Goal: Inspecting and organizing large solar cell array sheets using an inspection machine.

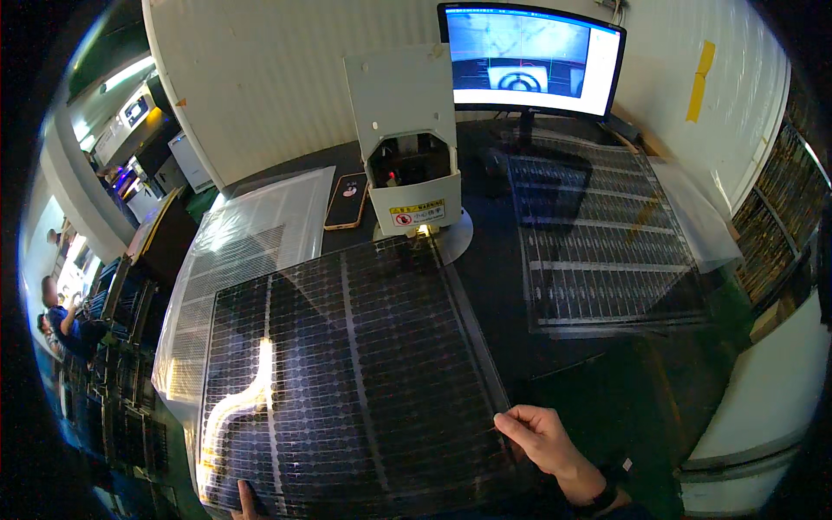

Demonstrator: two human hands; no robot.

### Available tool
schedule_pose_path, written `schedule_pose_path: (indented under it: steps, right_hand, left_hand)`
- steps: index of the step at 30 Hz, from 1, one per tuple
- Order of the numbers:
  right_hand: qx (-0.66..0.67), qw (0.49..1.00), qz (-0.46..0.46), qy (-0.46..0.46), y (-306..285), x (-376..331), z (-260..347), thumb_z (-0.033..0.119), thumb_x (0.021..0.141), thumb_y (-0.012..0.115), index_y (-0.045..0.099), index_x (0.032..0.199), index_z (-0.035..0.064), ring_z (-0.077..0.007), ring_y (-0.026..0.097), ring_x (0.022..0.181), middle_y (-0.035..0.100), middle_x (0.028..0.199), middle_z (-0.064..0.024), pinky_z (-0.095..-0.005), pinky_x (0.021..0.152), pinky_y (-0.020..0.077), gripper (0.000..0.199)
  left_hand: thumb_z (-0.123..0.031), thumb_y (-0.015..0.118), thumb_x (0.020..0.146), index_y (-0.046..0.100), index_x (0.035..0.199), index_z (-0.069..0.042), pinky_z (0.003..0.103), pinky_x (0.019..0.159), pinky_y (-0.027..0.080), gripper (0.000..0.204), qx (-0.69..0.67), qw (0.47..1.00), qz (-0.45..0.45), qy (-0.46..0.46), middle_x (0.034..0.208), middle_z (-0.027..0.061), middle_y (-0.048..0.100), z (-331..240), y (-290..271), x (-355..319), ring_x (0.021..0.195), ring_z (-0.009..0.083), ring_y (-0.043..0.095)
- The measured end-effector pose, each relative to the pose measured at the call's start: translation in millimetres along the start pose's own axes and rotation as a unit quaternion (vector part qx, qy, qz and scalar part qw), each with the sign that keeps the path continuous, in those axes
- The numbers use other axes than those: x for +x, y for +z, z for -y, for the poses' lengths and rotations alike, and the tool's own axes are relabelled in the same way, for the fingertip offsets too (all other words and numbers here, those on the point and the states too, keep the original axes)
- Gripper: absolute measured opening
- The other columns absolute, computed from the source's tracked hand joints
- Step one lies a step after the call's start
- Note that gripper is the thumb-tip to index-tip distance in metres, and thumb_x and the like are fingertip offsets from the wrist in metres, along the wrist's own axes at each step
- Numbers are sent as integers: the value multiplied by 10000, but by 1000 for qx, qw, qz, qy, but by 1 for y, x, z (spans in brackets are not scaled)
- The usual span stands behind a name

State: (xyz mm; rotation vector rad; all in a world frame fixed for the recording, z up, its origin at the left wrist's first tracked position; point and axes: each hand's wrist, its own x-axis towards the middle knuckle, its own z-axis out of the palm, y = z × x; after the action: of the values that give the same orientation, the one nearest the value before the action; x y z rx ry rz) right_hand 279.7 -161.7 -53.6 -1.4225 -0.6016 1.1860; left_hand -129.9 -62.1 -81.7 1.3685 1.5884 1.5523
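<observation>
While fingers (pixel 511 422) pinch its edge, dark panel (pixel 347 381) lies flat

Left hand (pixel 245 505) cut off by bottom edge, only fingertips showing on dark gridded panel (pixel 347 381). Monitor (pixel 530 59) image too small to read. People at far left (pixel 61 321) blurred, partly hidden.

Panel (pixel 347 381) before machine (pixel 412 147) — monitor (pixel 530 59) behind, phone (pixel 347 201) left
</observation>
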Motion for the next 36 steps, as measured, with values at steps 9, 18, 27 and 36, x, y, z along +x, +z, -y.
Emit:
schedule_pose_path:
  steps: [9,18,27,36]
  right_hand:
    - [-6,1000,-5,-14,-2,1,-4,191,874,588,633,812,14,10,371,503,484,588,75,-169,441,266,192]
    - [-5,1000,-3,-8,0,4,-1,189,872,589,630,806,19,8,375,500,487,586,73,-170,434,269,188]
    - [-11,1000,-7,-18,-2,3,-3,176,867,596,630,801,23,6,394,505,508,597,65,-164,440,289,171]
    - [-22,999,5,39,-2,6,-1,199,838,638,605,766,32,-4,421,487,525,593,48,-158,420,299,184]
  left_hand:
    - [2,456,887,599,1062,44,339,786,485,230,113,992,-12,48,969,199,615,0,1,-2,835,240,579]
    - [8,471,875,589,1080,46,330,806,487,240,45,997,-50,-21,987,215,616,7,2,1,862,246,593]
    - [-2,494,867,583,1086,52,323,807,485,242,162,985,-19,54,990,210,625,8,-2,-3,876,261,607]
    - [-4,499,864,593,1053,59,329,795,489,220,163,983,-29,83,968,205,633,9,0,0,859,260,619]
